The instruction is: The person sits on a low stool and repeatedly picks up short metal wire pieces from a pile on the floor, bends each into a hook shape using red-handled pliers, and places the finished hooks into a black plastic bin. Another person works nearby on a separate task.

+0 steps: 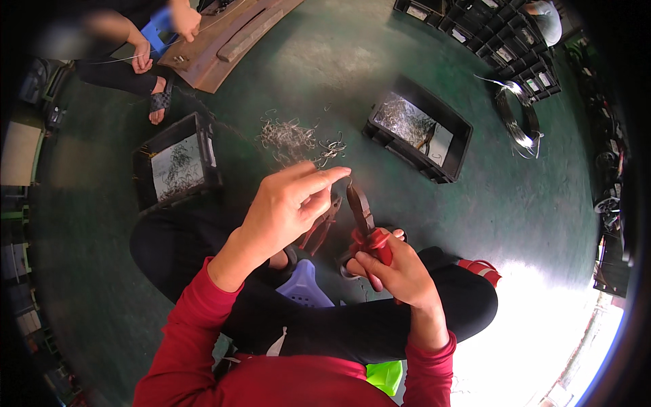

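My right hand (400, 271) is wrapped round the red handles of a pair of pliers (362, 210), jaws pointing away from me. At the jaw tip is a tiny bit of wire (350, 182), too small to make out well. Just to its left, my left hand (288, 203) stretches its index finger to the jaw tip, the other fingers curled; anything inside them is hidden. A second pair of red-handled pliers (320, 227) lies lower, partly behind my left hand. Beyond my hands, a loose pile of bent wire hooks (288, 136) lies on the green floor.
Black crates with small wire pieces stand at left (212, 152) and right (413, 157). A wire coil (519, 119) lies farther right, near stacked black crates (491, 41). At the far left, another person's hands (184, 20) hold a wire beside a wooden board (217, 51).
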The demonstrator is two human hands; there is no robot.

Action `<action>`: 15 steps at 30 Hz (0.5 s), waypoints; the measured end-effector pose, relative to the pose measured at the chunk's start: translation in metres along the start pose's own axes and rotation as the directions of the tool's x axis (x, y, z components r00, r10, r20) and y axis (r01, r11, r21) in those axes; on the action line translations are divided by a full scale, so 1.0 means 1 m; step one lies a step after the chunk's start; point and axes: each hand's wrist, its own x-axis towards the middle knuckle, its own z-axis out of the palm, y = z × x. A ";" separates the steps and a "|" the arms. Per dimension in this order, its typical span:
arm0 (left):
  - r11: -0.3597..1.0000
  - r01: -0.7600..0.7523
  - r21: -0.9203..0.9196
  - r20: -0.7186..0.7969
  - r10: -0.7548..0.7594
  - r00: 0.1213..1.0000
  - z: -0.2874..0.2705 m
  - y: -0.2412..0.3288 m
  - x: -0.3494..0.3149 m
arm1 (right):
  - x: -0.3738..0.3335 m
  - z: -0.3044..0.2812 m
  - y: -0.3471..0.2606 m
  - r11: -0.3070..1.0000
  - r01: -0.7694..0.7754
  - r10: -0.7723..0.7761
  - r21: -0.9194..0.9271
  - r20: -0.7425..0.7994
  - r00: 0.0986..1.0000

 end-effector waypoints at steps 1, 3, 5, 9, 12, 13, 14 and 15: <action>0.999 -0.018 0.032 -0.002 0.018 1.000 0.000 0.000 0.001 | 0.000 0.000 -0.001 1.000 -0.012 0.012 -0.001 -0.001 1.000; 0.995 -0.056 0.086 -0.005 0.057 0.998 0.000 0.000 0.001 | 0.000 0.001 -0.002 1.000 -0.003 0.002 -0.006 -0.014 1.000; 0.992 -0.050 0.113 0.012 0.049 0.999 -0.001 0.001 0.001 | 0.000 0.002 -0.003 1.000 -0.001 0.001 -0.031 -0.025 1.000; 0.999 0.048 0.025 0.073 -0.050 0.996 -0.003 0.000 -0.002 | 0.000 0.003 -0.003 0.991 0.049 -0.058 -0.122 -0.072 0.996; 0.982 0.072 -0.175 0.027 -0.068 0.997 0.004 -0.004 -0.002 | 0.000 0.004 -0.002 0.982 0.068 -0.089 -0.175 -0.115 0.989; 0.980 0.085 -0.179 0.039 -0.080 0.996 0.004 -0.005 -0.002 | 0.000 0.005 -0.001 0.979 0.062 -0.088 -0.192 -0.128 0.988; 0.978 0.098 -0.183 0.051 -0.091 0.995 0.004 -0.006 -0.003 | 0.001 0.005 0.000 0.976 0.083 -0.108 -0.202 -0.118 0.987; 0.976 0.111 -0.188 0.063 -0.101 0.993 0.003 -0.007 -0.004 | 0.001 0.004 0.000 0.972 0.104 -0.129 -0.213 -0.108 0.986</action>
